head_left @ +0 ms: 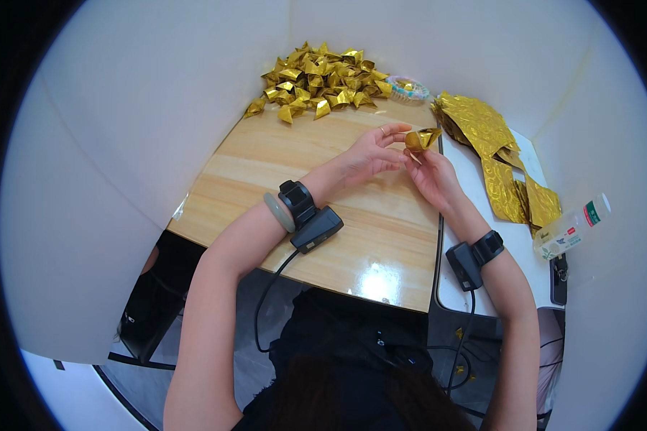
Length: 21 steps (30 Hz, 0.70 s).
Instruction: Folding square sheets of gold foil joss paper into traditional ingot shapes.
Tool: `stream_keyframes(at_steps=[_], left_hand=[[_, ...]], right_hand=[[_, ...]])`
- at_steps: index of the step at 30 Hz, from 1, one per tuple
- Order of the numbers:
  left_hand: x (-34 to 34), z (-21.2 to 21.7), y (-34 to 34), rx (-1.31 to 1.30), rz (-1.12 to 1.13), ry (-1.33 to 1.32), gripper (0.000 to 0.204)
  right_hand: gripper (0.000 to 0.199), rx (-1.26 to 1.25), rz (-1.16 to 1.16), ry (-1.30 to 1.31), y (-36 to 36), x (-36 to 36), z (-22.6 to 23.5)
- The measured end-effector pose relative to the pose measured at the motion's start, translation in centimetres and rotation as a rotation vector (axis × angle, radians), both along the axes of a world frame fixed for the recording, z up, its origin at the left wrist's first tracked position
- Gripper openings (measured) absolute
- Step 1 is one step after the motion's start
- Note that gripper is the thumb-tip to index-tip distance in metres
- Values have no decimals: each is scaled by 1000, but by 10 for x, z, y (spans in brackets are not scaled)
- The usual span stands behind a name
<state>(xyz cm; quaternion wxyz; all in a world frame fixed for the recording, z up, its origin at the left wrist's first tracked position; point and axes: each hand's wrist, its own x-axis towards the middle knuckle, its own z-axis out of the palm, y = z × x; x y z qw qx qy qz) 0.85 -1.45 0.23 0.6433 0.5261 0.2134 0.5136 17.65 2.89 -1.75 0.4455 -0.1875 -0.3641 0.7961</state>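
Both hands, the left hand (366, 154) and right hand (430, 176), pinch a small folded gold foil paper piece (422, 138) between closed fingertips, apparently mid-fold. The next crease likely needs a firm grip; beyond the grip lies a pile of finished gold foil shapes (320, 80) on the wooden tabletop (338, 215).

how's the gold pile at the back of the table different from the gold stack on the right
The pile of folded gold pieces is small, puffed, crumpled shapes heaped loosely on the wooden table. The stack of flat gold sheets is larger unfolded sheets, overlapping in a fan on the white surface. The pile sits at the far edge; the stack runs along the right side. Both are the same shiny gold foil paper.
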Motion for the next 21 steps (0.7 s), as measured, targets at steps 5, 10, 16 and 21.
stream_keyframes(at_steps=[5,10,16,21], left_hand=[[-4,2,2,33,44,55,45],[-22,-1,10,-65,9,-4,37],[-37,-7,21,-63,-116,240,23],[-39,-13,27,-29,33,579,20]], right_hand=[[27,190,-54,-35,-16,-8,12],[32,143,99,-72,-11,-2,15],[36,213,83,-342,-13,-3,12],[33,428,-91,-731,-18,-6,14]])
